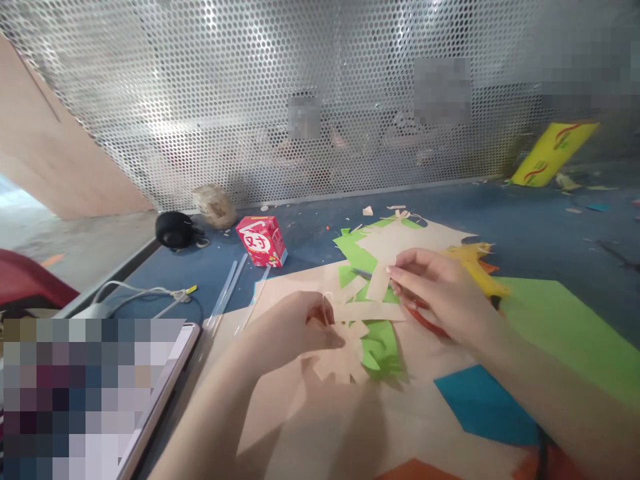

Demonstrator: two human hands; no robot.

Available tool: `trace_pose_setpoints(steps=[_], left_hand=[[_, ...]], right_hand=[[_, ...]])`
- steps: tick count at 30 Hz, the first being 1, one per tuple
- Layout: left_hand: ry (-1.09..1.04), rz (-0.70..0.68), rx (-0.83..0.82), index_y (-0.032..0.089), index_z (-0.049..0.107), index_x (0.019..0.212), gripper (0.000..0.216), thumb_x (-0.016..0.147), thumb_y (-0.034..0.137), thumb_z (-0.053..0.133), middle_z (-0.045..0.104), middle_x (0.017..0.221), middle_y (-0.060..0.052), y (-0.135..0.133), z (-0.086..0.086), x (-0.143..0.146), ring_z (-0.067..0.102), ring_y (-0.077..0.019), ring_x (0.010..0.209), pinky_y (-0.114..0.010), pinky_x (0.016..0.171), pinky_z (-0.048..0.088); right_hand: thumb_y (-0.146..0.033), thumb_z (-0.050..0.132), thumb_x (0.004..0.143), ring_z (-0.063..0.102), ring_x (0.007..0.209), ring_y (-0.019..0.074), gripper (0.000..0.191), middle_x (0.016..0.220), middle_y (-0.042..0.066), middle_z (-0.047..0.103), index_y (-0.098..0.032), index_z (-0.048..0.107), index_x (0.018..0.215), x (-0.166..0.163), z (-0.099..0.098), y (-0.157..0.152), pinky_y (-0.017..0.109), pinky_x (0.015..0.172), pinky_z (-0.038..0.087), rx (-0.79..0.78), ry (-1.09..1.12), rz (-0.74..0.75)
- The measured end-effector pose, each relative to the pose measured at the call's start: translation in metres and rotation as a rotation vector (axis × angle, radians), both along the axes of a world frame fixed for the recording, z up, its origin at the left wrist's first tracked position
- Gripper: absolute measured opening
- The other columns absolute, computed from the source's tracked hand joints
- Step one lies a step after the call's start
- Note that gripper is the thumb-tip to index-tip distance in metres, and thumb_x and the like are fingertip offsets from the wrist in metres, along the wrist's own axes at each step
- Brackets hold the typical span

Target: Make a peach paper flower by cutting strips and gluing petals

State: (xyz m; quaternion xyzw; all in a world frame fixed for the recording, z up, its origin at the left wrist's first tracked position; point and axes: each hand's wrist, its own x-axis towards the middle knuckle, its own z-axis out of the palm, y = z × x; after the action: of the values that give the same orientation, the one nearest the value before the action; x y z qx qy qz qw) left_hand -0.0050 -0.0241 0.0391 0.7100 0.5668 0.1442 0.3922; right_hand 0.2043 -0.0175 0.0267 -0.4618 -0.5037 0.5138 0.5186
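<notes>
My left hand (pixel 295 330) is closed in a pinch on a beige paper cutout (pixel 350 347) with several strips sticking out. My right hand (pixel 440 293) pinches one beige strip (pixel 379 283) of the same cutout between thumb and fingers. Under the cutout lies a green paper shape (pixel 380 343). Red-handled scissors (pixel 425 323) lie beneath my right hand, partly hidden. All of this rests on a large beige paper sheet (pixel 350 427).
Green (pixel 565 330), blue (pixel 485 403) and yellow (pixel 475 267) paper sheets lie on the blue table. A red carton (pixel 263 241), a black object (pixel 175 230), clear sticks (pixel 227 287), a tablet (pixel 150 407) with cable sit at left. A perforated metal screen (pixel 300 100) stands behind.
</notes>
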Motion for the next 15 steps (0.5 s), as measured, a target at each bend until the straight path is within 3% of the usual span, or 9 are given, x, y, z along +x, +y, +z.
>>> trace_pose_setpoints(steps=[3, 6, 10, 13, 15], left_hand=[[-0.204, -0.001, -0.048, 0.022, 0.054, 0.067, 0.019, 0.06, 0.031, 0.069, 0.044, 0.049, 0.007, 0.002, 0.003, -0.001, 0.036, -0.0099, 0.044, -0.02, 0.041, 0.025], [-0.328, 0.004, -0.088, 0.02, 0.057, 0.074, 0.018, 0.064, 0.03, 0.068, 0.041, 0.05, 0.007, 0.002, 0.007, 0.001, 0.032, -0.0079, 0.046, -0.019, 0.043, 0.024], [-0.45, 0.053, -0.109, 0.02, 0.062, 0.089, 0.027, 0.064, 0.028, 0.069, 0.046, 0.056, 0.005, 0.001, 0.01, 0.004, 0.036, -0.0069, 0.047, -0.018, 0.043, 0.026], [-0.488, 0.128, -0.083, 0.023, 0.059, 0.107, 0.047, 0.062, 0.025, 0.071, 0.056, 0.064, 0.002, 0.0, 0.01, 0.005, 0.049, -0.0108, 0.053, -0.021, 0.047, 0.036], [-0.477, 0.13, -0.065, 0.024, 0.06, 0.108, 0.047, 0.062, 0.025, 0.071, 0.061, 0.071, 0.0, -0.001, 0.01, 0.006, 0.057, -0.0152, 0.062, -0.025, 0.054, 0.043]], right_hand=[[-0.031, 0.068, 0.069, 0.047, 0.045, 0.007, 0.021, 0.056, -0.003, 0.056, -0.019, 0.051, 0.07, 0.0, 0.005, -0.002, 0.018, 0.039, 0.036, 0.053, 0.013, -0.048], [-0.029, 0.067, 0.069, 0.049, 0.047, 0.0078, 0.02, 0.057, -0.003, 0.057, -0.019, 0.049, 0.071, 0.0, 0.01, -0.006, 0.018, 0.039, 0.036, 0.108, 0.014, -0.1], [-0.026, 0.066, 0.07, 0.047, 0.044, 0.0066, 0.019, 0.058, -0.003, 0.058, -0.019, 0.049, 0.069, -0.001, 0.012, -0.009, 0.019, 0.04, 0.037, 0.177, 0.023, -0.14], [-0.024, 0.065, 0.073, 0.049, 0.046, 0.0072, 0.016, 0.059, -0.003, 0.058, -0.02, 0.049, 0.07, 0.0, 0.012, -0.01, 0.02, 0.042, 0.039, 0.234, 0.022, -0.172], [-0.024, 0.064, 0.074, 0.05, 0.047, 0.0079, 0.015, 0.058, -0.003, 0.058, -0.02, 0.049, 0.071, 0.0, 0.012, -0.01, 0.02, 0.042, 0.04, 0.25, 0.009, -0.178]])
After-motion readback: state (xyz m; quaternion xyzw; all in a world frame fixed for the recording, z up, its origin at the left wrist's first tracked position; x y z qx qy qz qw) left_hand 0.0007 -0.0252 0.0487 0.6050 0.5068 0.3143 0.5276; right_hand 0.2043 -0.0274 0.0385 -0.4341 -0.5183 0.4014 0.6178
